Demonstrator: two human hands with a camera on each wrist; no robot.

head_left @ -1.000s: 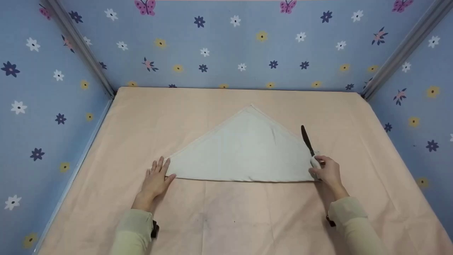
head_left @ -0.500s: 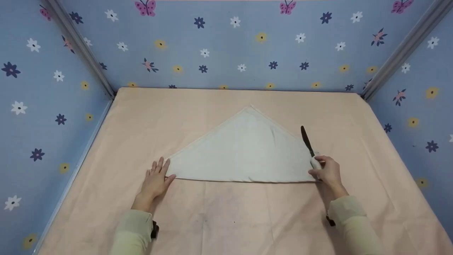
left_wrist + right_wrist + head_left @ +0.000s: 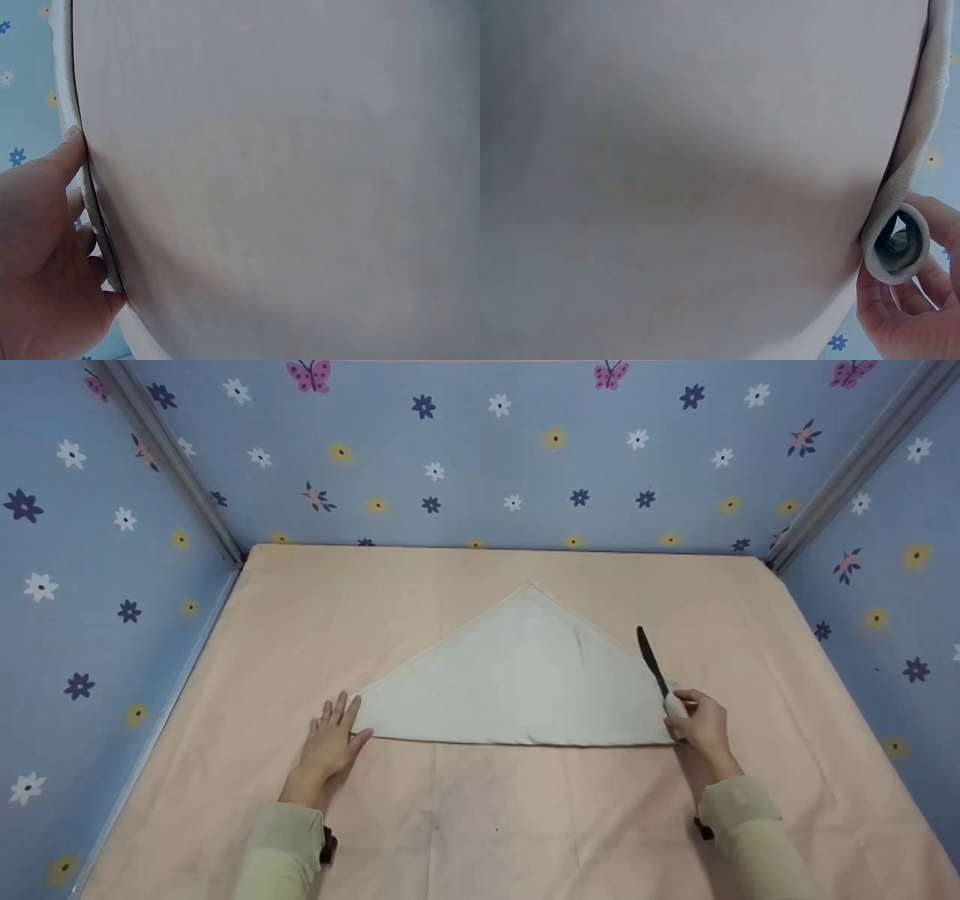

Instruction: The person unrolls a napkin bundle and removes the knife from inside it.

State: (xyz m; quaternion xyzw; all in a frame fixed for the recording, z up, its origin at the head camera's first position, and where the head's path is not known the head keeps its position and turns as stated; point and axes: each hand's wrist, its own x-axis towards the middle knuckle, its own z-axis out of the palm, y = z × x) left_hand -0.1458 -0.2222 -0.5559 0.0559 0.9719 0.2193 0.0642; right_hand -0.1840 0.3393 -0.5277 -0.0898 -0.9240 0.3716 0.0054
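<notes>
A pale cloth napkin (image 3: 495,682), folded into a triangle, lies with its point toward the back and its long fold toward me. My left hand (image 3: 328,741) rests flat on its left corner, fingers spread; in the left wrist view the thumb (image 3: 69,154) lies over the folded edge. My right hand (image 3: 701,727) grips the right corner, where the cloth is rolled round the lower part of a dark table knife (image 3: 649,652). The blade points up and away, out of the roll. In the right wrist view the rolled cloth (image 3: 919,262) shows end-on between thumb and fingers, with something dark inside.
A peach cloth (image 3: 480,825) with light creases covers the table. Blue flowered panels (image 3: 480,457) stand along the back and both sides, with grey posts (image 3: 161,457) at the back corners.
My right hand has shifted slightly to the right with the rolled corner and the knife's lower end. The left hand and the rest of the napkin stay put.
</notes>
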